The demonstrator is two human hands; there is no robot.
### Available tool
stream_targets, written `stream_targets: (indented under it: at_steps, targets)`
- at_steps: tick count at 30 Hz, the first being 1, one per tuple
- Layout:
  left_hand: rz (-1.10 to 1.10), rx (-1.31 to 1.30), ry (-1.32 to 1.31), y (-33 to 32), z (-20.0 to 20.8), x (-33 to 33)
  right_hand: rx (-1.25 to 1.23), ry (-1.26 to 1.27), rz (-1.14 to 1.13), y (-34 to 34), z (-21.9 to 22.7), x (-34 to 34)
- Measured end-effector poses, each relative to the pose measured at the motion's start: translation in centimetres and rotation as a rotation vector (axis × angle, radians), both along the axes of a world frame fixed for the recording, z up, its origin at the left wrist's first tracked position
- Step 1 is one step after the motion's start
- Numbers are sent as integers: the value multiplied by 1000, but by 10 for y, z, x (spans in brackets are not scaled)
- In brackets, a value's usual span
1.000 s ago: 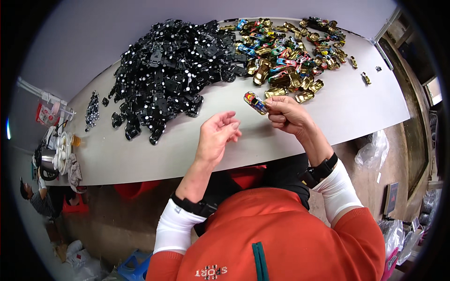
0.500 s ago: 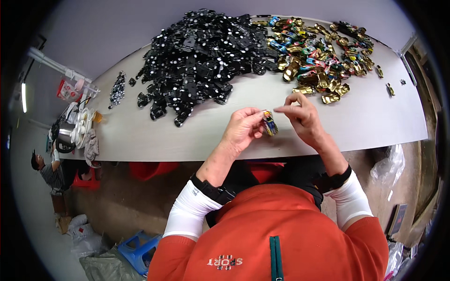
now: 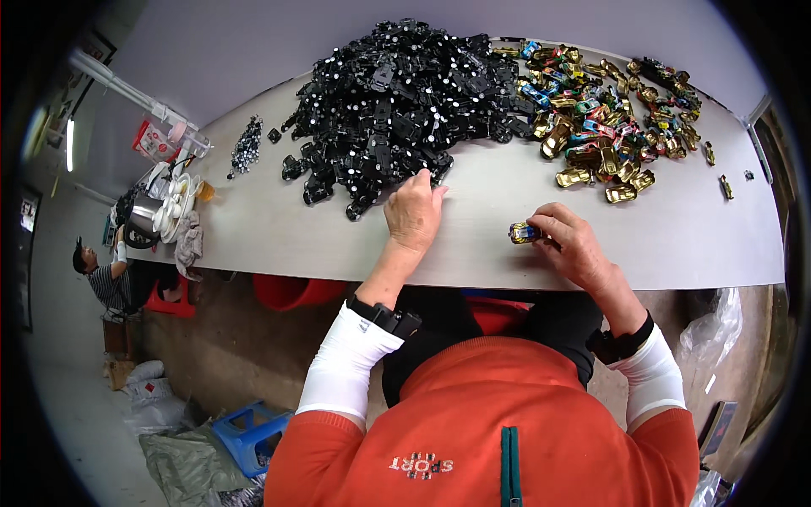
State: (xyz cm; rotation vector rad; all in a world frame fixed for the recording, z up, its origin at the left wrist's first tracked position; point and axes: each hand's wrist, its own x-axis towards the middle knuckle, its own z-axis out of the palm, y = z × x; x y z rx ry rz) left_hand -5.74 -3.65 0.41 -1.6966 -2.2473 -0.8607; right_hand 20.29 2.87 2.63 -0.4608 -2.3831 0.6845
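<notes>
Pinched between the thumb and fingers of my right hand (image 3: 574, 245) is a small toy car (image 3: 523, 233), blue, yellow and silvery, held just over the near part of the table. My left hand (image 3: 414, 213) reaches to the near edge of a big heap of black toy car chassis (image 3: 380, 118) with white round spots. Its thumb stands apart from the index finger, whose tip is beside the lowest pieces; the other fingers are mostly hidden behind the hand. Nothing shows in that hand.
Gold and coloured toy car bodies (image 3: 604, 127) lie piled at the right back of the table (image 3: 287, 228). A small cluster of silvery parts (image 3: 247, 145) lies at left. Beyond it are a kettle (image 3: 142, 221), cups and a cloth (image 3: 189, 241). Another person (image 3: 106, 279) sits far left.
My left hand has let go of the toy car and moved up and left to the black heap. The right hand has taken the car and come lower.
</notes>
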Motion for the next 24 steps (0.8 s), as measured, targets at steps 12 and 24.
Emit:
stream_targets:
  at_steps: [12,24]
  targets:
    - [-229,78,34,-16,-8,6,-741,30,-48,9,-17,-3]
    - [-507,243,-1529,-35,-4,59,-1658,266,117,3,-13,-25]
